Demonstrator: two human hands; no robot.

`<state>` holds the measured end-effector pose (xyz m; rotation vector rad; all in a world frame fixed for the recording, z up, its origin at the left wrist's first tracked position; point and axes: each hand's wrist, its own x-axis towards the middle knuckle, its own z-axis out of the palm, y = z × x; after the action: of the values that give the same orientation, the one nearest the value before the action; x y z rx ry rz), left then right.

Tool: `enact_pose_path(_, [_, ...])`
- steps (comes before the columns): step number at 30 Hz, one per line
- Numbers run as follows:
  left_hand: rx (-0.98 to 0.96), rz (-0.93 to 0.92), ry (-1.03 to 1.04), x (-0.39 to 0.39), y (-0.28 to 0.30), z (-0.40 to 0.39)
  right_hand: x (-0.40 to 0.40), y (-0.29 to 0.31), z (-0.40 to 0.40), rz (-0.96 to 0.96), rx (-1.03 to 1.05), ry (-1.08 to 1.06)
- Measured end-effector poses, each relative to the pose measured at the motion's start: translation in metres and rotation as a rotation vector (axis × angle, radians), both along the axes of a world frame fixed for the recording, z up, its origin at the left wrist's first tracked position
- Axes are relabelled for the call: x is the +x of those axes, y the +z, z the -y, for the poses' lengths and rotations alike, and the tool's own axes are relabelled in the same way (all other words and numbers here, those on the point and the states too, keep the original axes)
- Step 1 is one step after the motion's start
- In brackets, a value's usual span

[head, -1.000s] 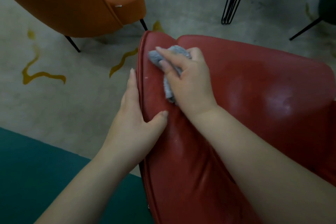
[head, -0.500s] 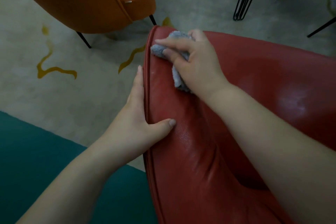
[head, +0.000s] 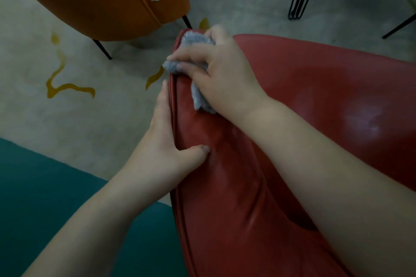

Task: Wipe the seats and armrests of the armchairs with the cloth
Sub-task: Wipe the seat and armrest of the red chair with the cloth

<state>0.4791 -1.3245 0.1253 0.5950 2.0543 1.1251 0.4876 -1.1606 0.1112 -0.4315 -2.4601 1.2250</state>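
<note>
No text, label, brand, number or sign can be read anywhere in the head view. The small pale tag [head: 154, 0] on the glossy orange leather armchair [head: 108, 0] is too small and blurred to make out, and the yellow squiggles [head: 65, 83] on the grey floor [head: 45, 119] are only pattern, not letters.

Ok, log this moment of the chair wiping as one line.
step: wiping armrest | right hand: presses fluffy grey cloth on red leather armchair | left hand: grips armrest edge | orange armchair: untouched

Both hands [head: 225, 74] (fingers curled) clamped
</note>
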Motion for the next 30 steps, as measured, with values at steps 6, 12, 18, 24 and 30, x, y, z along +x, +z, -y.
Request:
enact_pose_path(6, [-0.023,-0.021,0.021,0.003,-0.001,0.0,0.071,-0.025,0.023,-0.13,-0.111,-0.128])
enact_pose_path(12, [-0.023,-0.028,0.026,0.002,-0.002,-0.002,0.03,-0.045,-0.014,0.012,-0.416,-0.318])
enact_pose_path(18, [-0.051,-0.099,0.017,0.006,-0.004,-0.003,0.096,-0.037,0.024,0.046,-0.426,-0.291])
enact_pose_path(24, [-0.078,-0.178,-0.009,0.002,-0.012,-0.005,0.065,-0.039,0.008,0.025,-0.324,-0.249])
enact_pose_path(30, [-0.051,-0.144,-0.019,0.001,-0.009,-0.001,0.022,-0.063,-0.029,0.042,-0.42,-0.3])
